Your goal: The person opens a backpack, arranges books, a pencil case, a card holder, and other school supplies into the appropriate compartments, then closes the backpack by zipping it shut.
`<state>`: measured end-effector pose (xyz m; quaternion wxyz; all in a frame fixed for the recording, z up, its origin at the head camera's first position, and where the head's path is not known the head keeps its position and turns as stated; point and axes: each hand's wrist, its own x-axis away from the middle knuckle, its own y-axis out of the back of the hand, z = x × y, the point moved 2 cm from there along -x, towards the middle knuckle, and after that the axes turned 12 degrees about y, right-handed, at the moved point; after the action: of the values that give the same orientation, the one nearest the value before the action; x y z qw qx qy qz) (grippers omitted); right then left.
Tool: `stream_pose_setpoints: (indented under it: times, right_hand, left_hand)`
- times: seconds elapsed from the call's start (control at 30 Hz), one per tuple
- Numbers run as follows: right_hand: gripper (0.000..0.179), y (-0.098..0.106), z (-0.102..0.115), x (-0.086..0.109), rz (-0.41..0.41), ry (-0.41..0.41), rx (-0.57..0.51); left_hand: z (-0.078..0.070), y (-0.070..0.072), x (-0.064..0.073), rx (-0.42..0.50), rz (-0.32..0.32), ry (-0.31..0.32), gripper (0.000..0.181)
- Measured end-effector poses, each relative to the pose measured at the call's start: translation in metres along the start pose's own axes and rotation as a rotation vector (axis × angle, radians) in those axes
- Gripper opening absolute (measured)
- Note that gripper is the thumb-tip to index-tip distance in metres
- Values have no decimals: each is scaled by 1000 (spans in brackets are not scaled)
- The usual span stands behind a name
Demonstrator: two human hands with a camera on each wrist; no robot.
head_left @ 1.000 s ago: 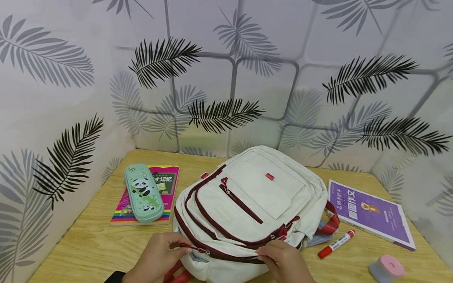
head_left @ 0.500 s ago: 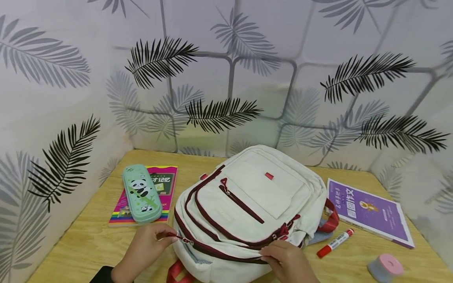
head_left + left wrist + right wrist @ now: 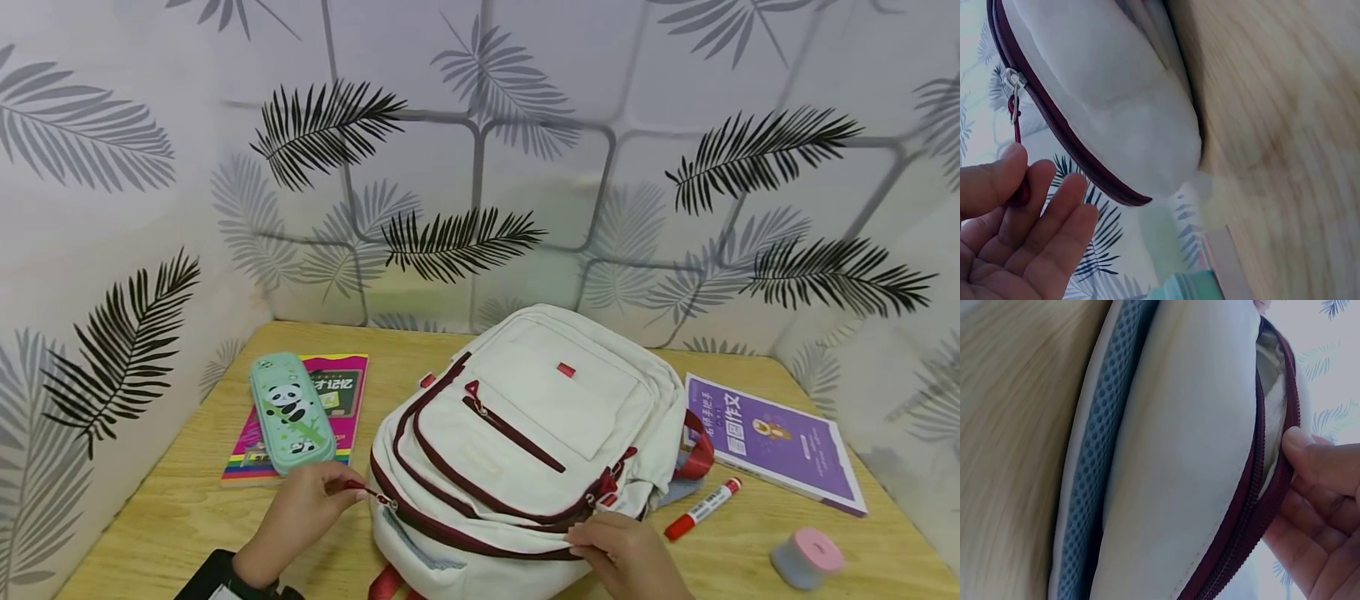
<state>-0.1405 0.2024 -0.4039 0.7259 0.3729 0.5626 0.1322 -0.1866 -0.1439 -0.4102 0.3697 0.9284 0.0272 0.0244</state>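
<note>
A white backpack [image 3: 525,433] with dark red zippers lies on the table, its front facing up. My left hand [image 3: 303,512] pinches the red zipper pull [image 3: 1017,128] between thumb and forefinger, the cord stretched taut from the metal slider [image 3: 1015,78] at the bag's near left corner. At the near right edge, my right hand [image 3: 626,546] pinches the dark red zipper edge [image 3: 1288,472]. In the right wrist view the zipper opening [image 3: 1272,406] gapes there, with pale lining inside. The other fingers of my left hand are loosely bent.
Left of the bag, a mint panda pencil case [image 3: 292,417] rests on a pink book [image 3: 352,417]. To the right are a purple book [image 3: 780,442], a red-and-white marker [image 3: 702,508] and a pink-topped roll-shaped object [image 3: 806,557]. A patterned wall [image 3: 450,167] stands behind the table.
My left hand has drawn the zipper pull and slider leftward along the bag's near edge to its left corner. The right hand has kept its hold on the zipper edge.
</note>
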Motion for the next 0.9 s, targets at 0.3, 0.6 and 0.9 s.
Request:
stream_pose_setpoints:
  times: [0.3,0.6,0.9]
  right_hand:
    - [29,2,-3,15,-39,-5,-19]
    - [27,3,-6,20,-80,47,-24]
    - [24,3,-3,20,-58,55,-40]
  left_hand:
    - [21,6,-10,-7,-10,94,4]
    - [22,16,0,-4,47,66,3]
    - [27,30,18,-26,238,-127,4]
